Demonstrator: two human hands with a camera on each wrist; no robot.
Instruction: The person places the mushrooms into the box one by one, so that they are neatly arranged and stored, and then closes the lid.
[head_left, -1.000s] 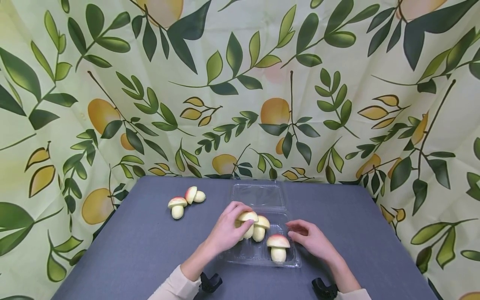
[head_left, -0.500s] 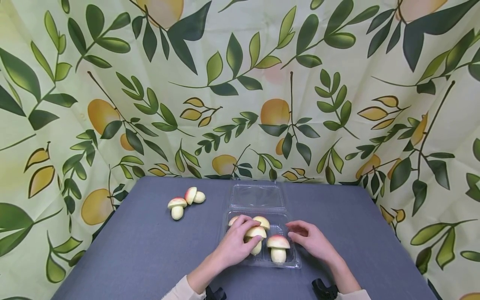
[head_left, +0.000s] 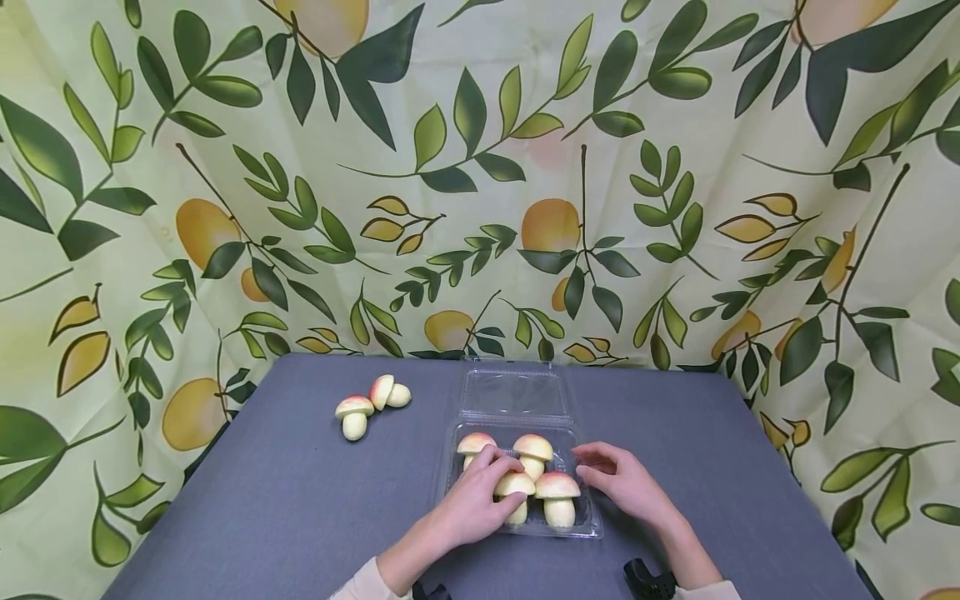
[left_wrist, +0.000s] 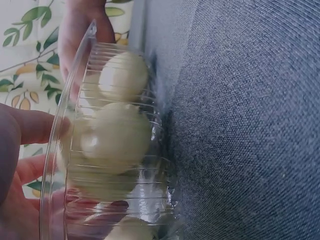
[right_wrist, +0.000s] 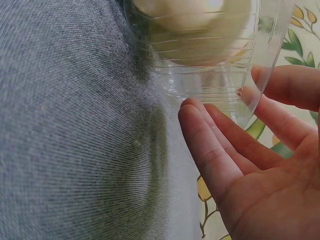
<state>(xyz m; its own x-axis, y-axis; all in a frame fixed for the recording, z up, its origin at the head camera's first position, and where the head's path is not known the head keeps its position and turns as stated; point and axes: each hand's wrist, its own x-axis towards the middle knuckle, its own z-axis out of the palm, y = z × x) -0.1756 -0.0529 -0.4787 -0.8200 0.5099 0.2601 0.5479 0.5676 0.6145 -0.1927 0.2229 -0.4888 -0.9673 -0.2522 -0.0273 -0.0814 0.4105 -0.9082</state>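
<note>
My left hand (head_left: 477, 502) reaches over a clear plastic clamshell container (head_left: 592, 523) and holds a toy mushroom (head_left: 516, 485) in its front part, thumb on one side and fingers on the other. Another mushroom (head_left: 558, 498) stands right beside it, touching or nearly so. Behind them in the container are a mushroom (head_left: 533, 450) and, partly covered by my left hand, a mushroom (head_left: 476, 444). My right hand (head_left: 622, 479) is at the container's right edge, its fingers (right_wrist: 207, 147) loosely extended around the clear side wall; firm contact cannot be told.
Two more mushrooms lie at the back left of the grey table (head_left: 285, 500), one upright (head_left: 354, 417) and one on its side (head_left: 389, 392). The container's lid (head_left: 514, 392) is folded back toward the patterned cloth (head_left: 480, 208).
My left hand has brought its mushroom toward the front of the container, uncovering the rear left one. The rear right mushroom has shifted slightly right. My right hand has stayed almost still.
</note>
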